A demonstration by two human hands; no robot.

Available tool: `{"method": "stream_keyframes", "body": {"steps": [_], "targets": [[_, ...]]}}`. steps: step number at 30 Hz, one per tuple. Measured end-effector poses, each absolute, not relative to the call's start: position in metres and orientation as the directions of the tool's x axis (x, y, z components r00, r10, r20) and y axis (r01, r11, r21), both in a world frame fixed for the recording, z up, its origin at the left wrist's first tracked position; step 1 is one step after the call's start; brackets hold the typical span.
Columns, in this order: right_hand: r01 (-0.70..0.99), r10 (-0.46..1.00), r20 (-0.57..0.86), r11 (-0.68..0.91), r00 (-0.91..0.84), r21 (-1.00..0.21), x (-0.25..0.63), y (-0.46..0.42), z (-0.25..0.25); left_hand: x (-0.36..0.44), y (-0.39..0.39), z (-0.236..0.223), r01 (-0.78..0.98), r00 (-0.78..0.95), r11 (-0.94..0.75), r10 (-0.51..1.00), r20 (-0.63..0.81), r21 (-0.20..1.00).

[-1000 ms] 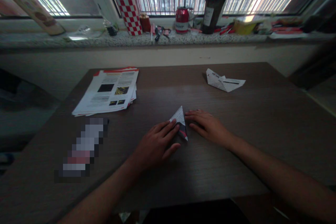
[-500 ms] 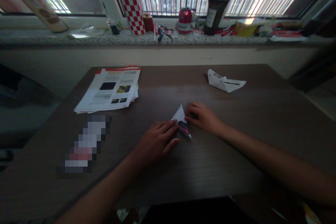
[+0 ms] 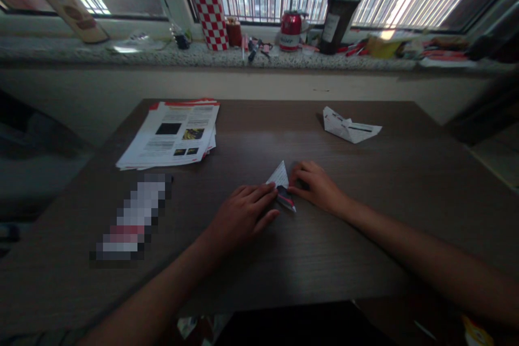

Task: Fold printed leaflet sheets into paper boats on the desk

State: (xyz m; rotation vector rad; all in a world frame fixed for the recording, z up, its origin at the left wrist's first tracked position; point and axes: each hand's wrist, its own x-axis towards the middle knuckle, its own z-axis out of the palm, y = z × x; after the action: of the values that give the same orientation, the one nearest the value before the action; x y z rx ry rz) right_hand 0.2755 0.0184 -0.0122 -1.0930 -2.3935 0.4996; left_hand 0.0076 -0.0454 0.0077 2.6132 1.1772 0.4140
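A small folded paper (image 3: pixel 279 177) lies on the dark wooden table in front of me, coming to a point at its far end and at its near end. White with print covers its upper part; a dark patch with a pink stripe marks the lower part. My left hand (image 3: pixel 245 211) rests flat with its fingertips on the paper's left side, thumb stretched out apart. At the right edge, my right hand (image 3: pixel 314 186) has thumb and forefinger brought together in a pinch on the paper. The fingertips cover part of both edges.
A folded paper boat (image 3: pixel 351 128) sits at the back right. Printed sheets (image 3: pixel 166 143) lie stacked at the back left, with a pixelated flat object (image 3: pixel 132 219) nearer me. On the windowsill stand a red can (image 3: pixel 290 32), a dark drink cup (image 3: pixel 336 24) and a checkered bottle (image 3: pixel 213 24).
The view has shifted slightly. My right thumb and forefinger have slid a little nearer to me along the paper's right edge. My left hand stays on the paper.
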Motion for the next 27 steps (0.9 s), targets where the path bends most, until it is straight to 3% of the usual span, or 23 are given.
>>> {"method": "stream_keyframes", "body": {"steps": [27], "targets": [[0.519, 0.734, 0.199, 0.619, -0.65, -0.589, 0.293, -0.031, 0.004, 0.007, -0.045, 0.006, 0.674, 0.659, -0.678, 0.732, 0.177, 0.295]]}}
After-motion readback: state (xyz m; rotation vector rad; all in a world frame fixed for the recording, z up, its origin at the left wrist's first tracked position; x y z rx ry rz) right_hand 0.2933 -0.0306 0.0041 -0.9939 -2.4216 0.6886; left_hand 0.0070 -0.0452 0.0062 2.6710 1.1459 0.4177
